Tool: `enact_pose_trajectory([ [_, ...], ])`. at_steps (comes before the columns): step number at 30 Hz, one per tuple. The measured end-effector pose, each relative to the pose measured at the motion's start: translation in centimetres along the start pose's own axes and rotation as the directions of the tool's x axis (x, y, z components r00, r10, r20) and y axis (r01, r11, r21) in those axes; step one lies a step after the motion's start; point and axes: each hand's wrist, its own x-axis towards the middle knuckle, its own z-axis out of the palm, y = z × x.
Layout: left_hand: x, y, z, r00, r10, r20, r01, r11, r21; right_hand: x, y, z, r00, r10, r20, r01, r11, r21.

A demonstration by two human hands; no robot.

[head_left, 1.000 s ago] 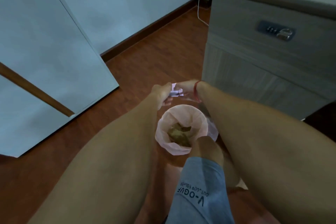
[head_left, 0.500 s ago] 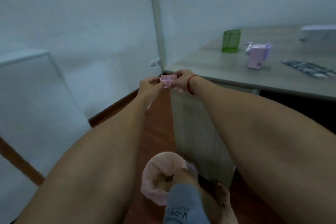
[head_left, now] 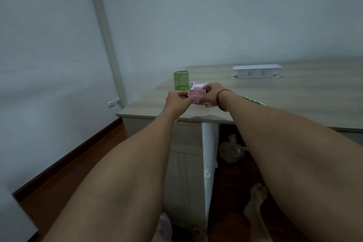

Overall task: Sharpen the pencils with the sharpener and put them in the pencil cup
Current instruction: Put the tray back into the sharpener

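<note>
Over the desk's [head_left: 294, 100] near-left corner, the left hand [head_left: 177, 100] and right hand [head_left: 211, 94] pinched a pink drawer [head_left: 196, 96] between curled fingers. Just behind stood the sharpener [head_left: 199, 85], with the green pencil cup [head_left: 181, 80] beside it at the left edge. The step looked like refitting the drawer, which calls for sliding it in squarely.

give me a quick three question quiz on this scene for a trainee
1. True or false: the green pencil cup stands on the desk.
2. What do the left hand and right hand hold between them? A) the pink tray B) a mug C) a phone
3. Fill in: the red band is on the ___ wrist.
Key: 1 true; 2 A; 3 right.
</note>
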Motion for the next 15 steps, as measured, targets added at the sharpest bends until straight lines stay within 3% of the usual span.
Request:
enact_pose_trajectory([
  [5, 2.3, -0.5, 2.1, 1.000, 0.001, -0.016, -0.001, 1.000, 0.019, 2.1, 1.8, -1.1, 0.999, 0.035, -0.018, -0.035, 0.999, -0.009],
  [11, 5.9, -1.7, 2.5, 0.951, 0.091, -0.294, -0.042, 0.985, 0.169, 5.7, 4.3, -1.5, 0.981, 0.144, -0.128, -0.147, 0.989, -0.013],
  [15, 8.6, -2.6, 4.0, 0.960, 0.178, -0.214, -0.094, 0.931, 0.353, 7.4, 5.7, -1.0, 0.969, 0.206, -0.133, -0.204, 0.979, 0.027],
])
